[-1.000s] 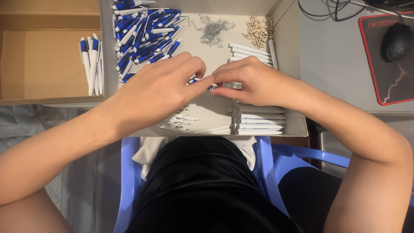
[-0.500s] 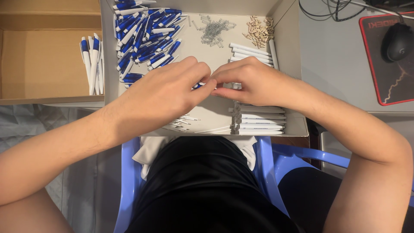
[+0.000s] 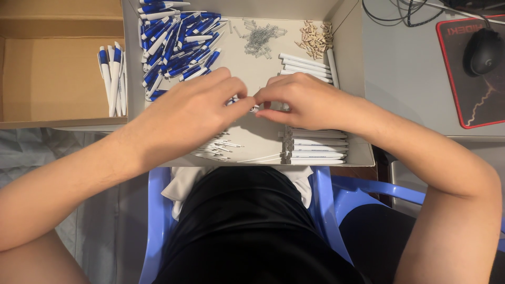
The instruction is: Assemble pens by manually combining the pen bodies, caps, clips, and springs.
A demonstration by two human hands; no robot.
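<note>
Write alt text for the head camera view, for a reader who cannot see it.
Seen from above, a seated person's left hand and right hand meet fingertip to fingertip over a shallow cardboard tray, pinching a small pen part that is mostly hidden. The tray holds blue and white pen parts, metal springs and white barrels; a mouse sits at right.

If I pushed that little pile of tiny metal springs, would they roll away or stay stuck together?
The springs look thin and wiry, heaped in a tangle, so they would probably drag along as a clump. A few lie loose beside the pile; those look round and might roll. They seem very light, likely scattering on the flat box floor.
</note>
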